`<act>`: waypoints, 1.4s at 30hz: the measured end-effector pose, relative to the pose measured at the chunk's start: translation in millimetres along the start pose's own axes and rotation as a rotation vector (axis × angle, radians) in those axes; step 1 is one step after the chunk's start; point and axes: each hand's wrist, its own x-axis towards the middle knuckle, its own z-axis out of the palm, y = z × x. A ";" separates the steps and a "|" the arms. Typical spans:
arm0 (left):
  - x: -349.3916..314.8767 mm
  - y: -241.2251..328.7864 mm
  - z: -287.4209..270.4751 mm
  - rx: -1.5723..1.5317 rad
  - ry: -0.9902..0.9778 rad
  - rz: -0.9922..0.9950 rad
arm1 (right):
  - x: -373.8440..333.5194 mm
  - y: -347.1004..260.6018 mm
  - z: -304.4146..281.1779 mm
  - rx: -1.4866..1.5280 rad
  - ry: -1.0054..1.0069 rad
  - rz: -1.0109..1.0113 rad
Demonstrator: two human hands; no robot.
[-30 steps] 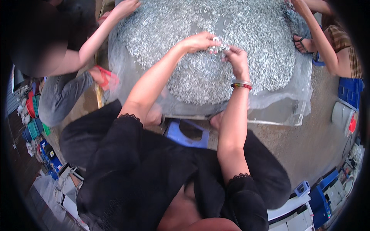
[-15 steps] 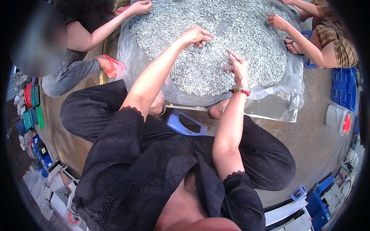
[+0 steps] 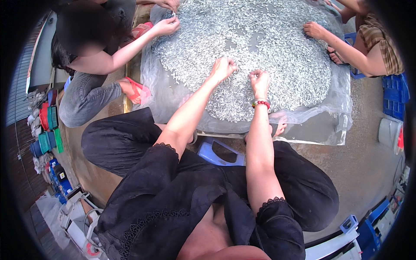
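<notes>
Many small, slender, silvery-white fish (image 3: 286,80) lie in a broad spread on a low surface. A sheer whitish net (image 3: 158,97) lies beneath them and shows around the rim. Over the near middle of the spread, my left hand (image 3: 223,68) is closed, with thumb and fingers drawn together. My right hand (image 3: 260,80), with a red beaded bracelet (image 3: 261,104) at its wrist, is also closed, its fingers bent at the fish. Whatever either hand pinches is too small to make out. A short gap separates the two hands.
A person's hand (image 3: 166,27) works at the left edge of the spread. At the right, another person's hand (image 3: 315,31) rests over the fish. A blue plastic stool (image 3: 206,149) stands below me. Blue crates (image 3: 394,97) and a white bucket (image 3: 388,133) stand at right.
My right hand has gone from spread fingers to curled ones and moved slightly left. My left hand sits lower in view, nearer the right. The whole view has shifted a little.
</notes>
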 end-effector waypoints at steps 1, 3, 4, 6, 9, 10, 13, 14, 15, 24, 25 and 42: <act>3.5 7.9 -4.7 -0.068 0.008 -0.016 | 2.4 11.2 2.9 0.103 0.038 0.066; 14.3 0.3 -22.8 -0.441 -0.072 -0.128 | 3.4 16.7 5.1 0.441 0.128 0.184; 19.2 -6.1 -28.1 -0.575 -0.084 -0.094 | 2.7 19.7 3.6 0.603 0.179 0.246; 18.7 -4.0 -44.0 -0.588 -0.114 -0.091 | 0.5 12.4 -14.7 0.569 0.203 0.214; 21.6 -9.7 -52.7 -0.861 -0.216 -0.156 | 5.3 0.0 -34.0 0.423 0.252 0.227; 22.5 -10.6 -53.7 -0.983 -0.235 -0.168 | 6.0 -7.9 -41.3 0.379 0.300 0.176; 19.8 -7.3 -48.0 -0.956 -0.237 -0.173 | 3.6 -17.1 -56.4 0.312 0.322 0.077; 23.8 -12.2 -42.5 -0.911 -0.241 -0.173 | 2.9 -20.0 -57.7 0.638 0.261 0.157; 28.8 -22.0 -32.3 -0.849 -0.212 -0.223 | 1.0 -22.6 -58.4 0.963 0.192 0.237; 43.6 -44.6 14.5 0.197 0.091 0.072 | -11.1 -11.0 -57.3 2.244 0.106 0.816; 46.0 -31.4 12.7 0.193 0.074 0.070 | -10.2 -7.0 -55.7 2.287 0.118 0.793; 39.6 96.0 -51.7 0.008 0.031 0.393 | -9.0 -7.3 -33.1 2.425 -0.120 0.487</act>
